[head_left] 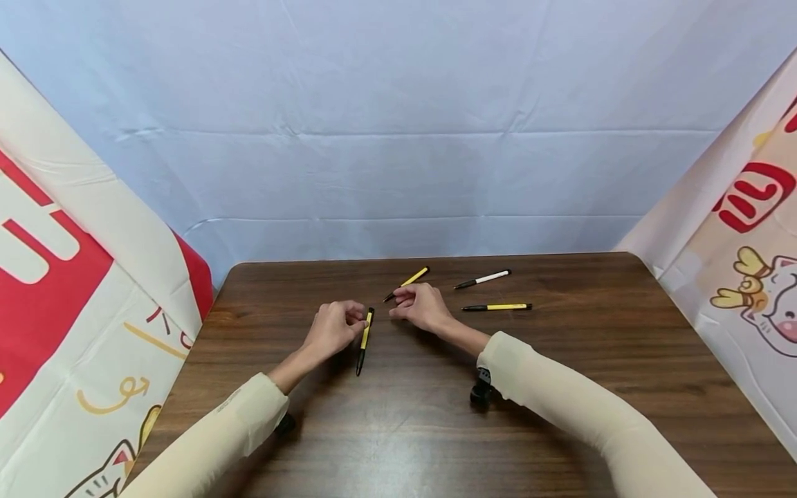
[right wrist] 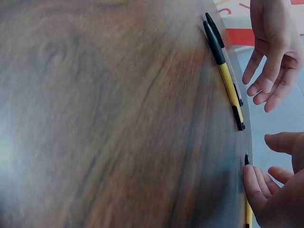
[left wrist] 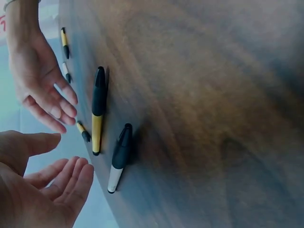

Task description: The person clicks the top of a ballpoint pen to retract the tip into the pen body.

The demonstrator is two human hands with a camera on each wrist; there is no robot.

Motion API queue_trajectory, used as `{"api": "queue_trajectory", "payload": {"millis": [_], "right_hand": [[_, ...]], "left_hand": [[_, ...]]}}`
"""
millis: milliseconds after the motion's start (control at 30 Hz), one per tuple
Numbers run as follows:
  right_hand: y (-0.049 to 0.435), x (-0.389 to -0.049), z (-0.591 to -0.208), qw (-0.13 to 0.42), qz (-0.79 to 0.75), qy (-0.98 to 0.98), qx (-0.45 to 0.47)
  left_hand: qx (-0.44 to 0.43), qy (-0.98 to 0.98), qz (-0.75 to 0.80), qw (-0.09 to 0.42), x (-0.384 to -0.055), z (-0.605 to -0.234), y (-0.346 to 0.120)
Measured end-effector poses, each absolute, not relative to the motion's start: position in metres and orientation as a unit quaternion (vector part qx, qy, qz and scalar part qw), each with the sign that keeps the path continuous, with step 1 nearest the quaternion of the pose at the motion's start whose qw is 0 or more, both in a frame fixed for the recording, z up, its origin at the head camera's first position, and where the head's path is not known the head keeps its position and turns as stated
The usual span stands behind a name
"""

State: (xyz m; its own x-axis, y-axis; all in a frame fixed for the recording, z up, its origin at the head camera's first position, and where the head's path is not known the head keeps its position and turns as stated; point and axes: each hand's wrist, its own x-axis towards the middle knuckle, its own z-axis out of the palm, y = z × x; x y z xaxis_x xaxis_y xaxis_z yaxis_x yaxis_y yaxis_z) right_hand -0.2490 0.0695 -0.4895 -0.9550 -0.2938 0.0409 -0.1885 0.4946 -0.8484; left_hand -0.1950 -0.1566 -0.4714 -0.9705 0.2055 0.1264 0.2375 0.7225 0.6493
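My left hand hovers over the table beside a yellow-and-black pen, thumb and fingers apart with nothing between them. Next to that pen lies a white-and-black pen, hidden under this hand in the head view. My right hand is held with loosely bent fingers and a gap at the thumb, holding nothing. Its fingers overlap the near end of a second yellow-and-black pen behind it. To its right lie another white-and-black pen and another yellow-and-black pen.
A brown wood-grain table carries all the pens. A pale cloth backdrop hangs behind its far edge, with printed cloths at both sides. Black wrist cameras sit under the cream sleeves.
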Motion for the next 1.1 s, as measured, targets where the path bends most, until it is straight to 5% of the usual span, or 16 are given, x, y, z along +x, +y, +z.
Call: {"api": "queue_trajectory", "payload": {"millis": [1100], "right_hand": [[0.128,-0.285,-0.495,-0.008,-0.437,0.888,-0.139]], "left_hand": [[-0.143,-0.907,-0.395,0.007,-0.249,-0.469,-0.125]]}}
